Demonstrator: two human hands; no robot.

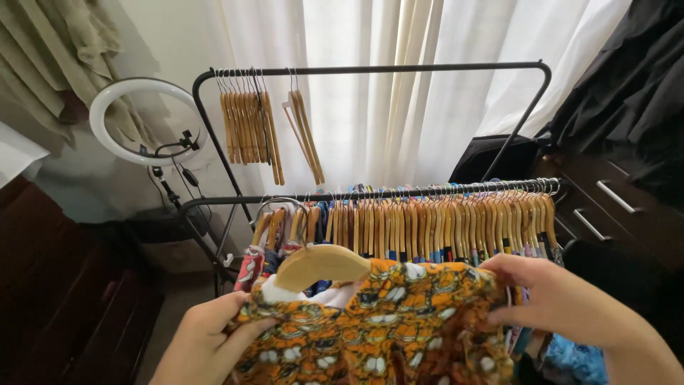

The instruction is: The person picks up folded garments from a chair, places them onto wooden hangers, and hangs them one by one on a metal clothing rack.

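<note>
Far left: ring light (146,121) on a stand, off to the side of the black garment rack (370,70).

Your left hand (206,339) is clamped on the lower left edge of the orange patterned garment (385,321), fingers curled into the cloth. The garment sits low in the centre, in front of the rack, draped over a wooden hanger (320,265) whose left shoulder shows bare.

Handling, as judged: light, soft woven cloth, limp, nothing fragile. It will likely slide on the smooth wood, so take hold at the shoulder seams or the hanger neck, not the loose hem.

Behind it, the lower rail (427,191) is packed with hung clothes; the upper rail carries empty hangers (249,125).

Your right hand (548,296) pinches the garment's right shoulder edge. Hands are well apart, cloth spread between them.
</note>
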